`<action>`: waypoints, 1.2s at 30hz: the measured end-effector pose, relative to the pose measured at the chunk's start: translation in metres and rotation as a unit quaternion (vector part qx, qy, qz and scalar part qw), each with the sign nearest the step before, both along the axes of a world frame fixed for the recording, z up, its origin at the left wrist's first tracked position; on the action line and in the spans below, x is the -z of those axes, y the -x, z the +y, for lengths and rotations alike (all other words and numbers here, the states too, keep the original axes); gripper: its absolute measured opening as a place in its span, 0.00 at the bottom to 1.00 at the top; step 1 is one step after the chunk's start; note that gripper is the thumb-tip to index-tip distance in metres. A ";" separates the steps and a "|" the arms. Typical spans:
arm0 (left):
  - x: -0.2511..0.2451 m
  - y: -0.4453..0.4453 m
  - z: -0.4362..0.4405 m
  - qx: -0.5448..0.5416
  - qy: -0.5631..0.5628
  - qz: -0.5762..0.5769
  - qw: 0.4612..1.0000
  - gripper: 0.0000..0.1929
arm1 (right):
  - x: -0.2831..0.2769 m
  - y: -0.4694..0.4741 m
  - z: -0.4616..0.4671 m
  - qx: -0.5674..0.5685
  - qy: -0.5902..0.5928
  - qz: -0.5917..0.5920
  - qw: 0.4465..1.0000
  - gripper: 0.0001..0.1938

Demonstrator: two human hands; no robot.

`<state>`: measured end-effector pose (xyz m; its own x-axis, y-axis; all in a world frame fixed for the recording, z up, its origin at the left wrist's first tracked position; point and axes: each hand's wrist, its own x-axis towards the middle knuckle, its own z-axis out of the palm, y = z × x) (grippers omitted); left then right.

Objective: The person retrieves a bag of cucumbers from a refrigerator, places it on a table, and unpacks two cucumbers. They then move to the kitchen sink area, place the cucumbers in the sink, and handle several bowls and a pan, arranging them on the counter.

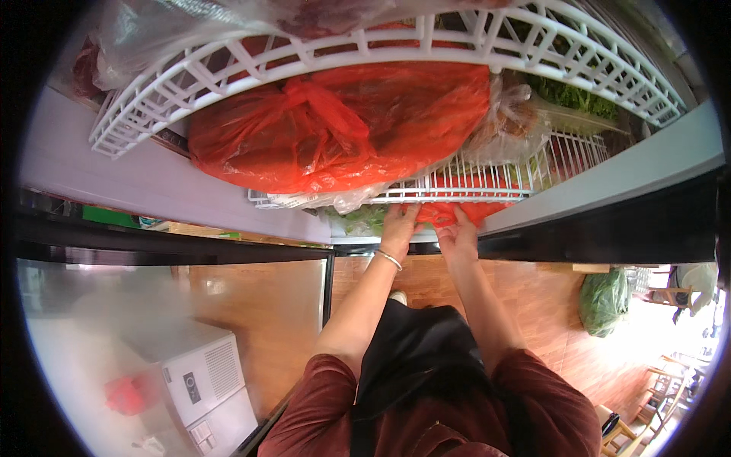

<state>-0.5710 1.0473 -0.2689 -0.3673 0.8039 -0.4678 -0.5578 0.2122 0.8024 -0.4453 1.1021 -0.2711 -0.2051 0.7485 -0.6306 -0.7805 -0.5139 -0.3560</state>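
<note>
Before me stands an upright display fridge with white wire shelves (422, 43). My left hand (398, 229), with a bangle (389, 259) at its wrist, reaches below the lower wire shelf (457, 193), beside a red plastic bag (442, 215); its fingertips are partly hidden. On the bag's right part my right hand (460, 235) has its fingers; whether they grip it I cannot tell. Leafy greens (360, 221) in clear plastic lie left of my left hand. Above, a large knotted red plastic bag (342, 131) rests on a wire shelf.
The glass door (257, 320) stands open at the left, with a white machine (211, 371) seen in it. Clear bags (508, 131) and greens (571, 97) fill the shelf's right. A green plastic bag (605, 303) sits on the wood-look floor (531, 291) near wooden chairs (657, 400).
</note>
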 end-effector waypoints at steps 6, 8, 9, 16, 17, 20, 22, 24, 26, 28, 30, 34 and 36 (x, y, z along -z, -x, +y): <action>0.023 -0.019 0.027 0.056 0.117 0.329 0.935 0.16 | 0.011 -0.005 0.005 -0.040 -0.025 -0.103 0.994 0.15; 0.031 -0.010 0.023 0.051 0.112 0.248 0.961 0.18 | 0.015 0.000 0.000 -0.068 0.023 -0.105 0.992 0.16; 0.025 -0.013 0.018 0.036 0.085 0.195 0.976 0.20 | 0.015 -0.004 -0.005 -0.079 0.052 -0.111 0.989 0.17; 0.032 -0.033 -0.129 -0.040 0.150 0.001 0.988 0.29 | 0.014 -0.026 0.000 -0.216 0.059 -0.144 0.964 0.35; 0.034 -0.037 -0.175 -0.036 0.180 -0.034 0.982 0.29 | 0.010 -0.025 -0.005 -0.229 0.076 -0.148 0.959 0.35; 0.024 -0.070 -0.320 -0.104 0.312 -0.099 0.939 0.23 | 0.015 -0.026 -0.012 -0.272 0.104 -0.162 0.943 0.39; 0.012 -0.096 -0.423 -0.262 0.375 -0.126 0.880 0.16 | 0.010 -0.027 -0.032 -0.316 0.089 -0.163 0.930 0.37; -0.015 -0.105 -0.524 -0.468 0.299 -0.139 0.820 0.12 | 0.004 -0.030 -0.053 -0.405 0.057 -0.140 0.902 0.33; -0.043 -0.109 -0.613 -0.619 0.226 -0.070 0.749 0.11 | 0.014 -0.043 -0.075 -0.505 0.004 -0.125 0.854 0.25; -0.138 -0.060 -0.585 -0.704 0.173 0.036 0.688 0.12 | 0.011 -0.049 -0.095 -0.593 -0.014 -0.204 0.779 0.19; -0.212 -0.030 -0.575 -0.678 0.118 0.158 0.708 0.20 | 0.034 -0.057 -0.102 -0.741 -0.038 0.027 0.670 0.11; -0.180 -0.017 -0.572 -0.654 0.023 0.218 0.724 0.24 | -0.061 -0.082 -0.201 -0.776 -0.113 -0.247 0.569 0.09; -0.202 -0.016 -0.518 -0.690 -0.041 0.223 0.688 0.25 | -0.067 -0.091 -0.223 -0.808 -0.168 -0.234 0.513 0.11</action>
<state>-0.5553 0.5291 -0.0668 -0.8993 -0.4360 -0.0344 0.1229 -0.3275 0.9368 -0.3546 0.8792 -0.2039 -0.6141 -0.0781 -0.7853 0.7811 -0.2026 -0.5907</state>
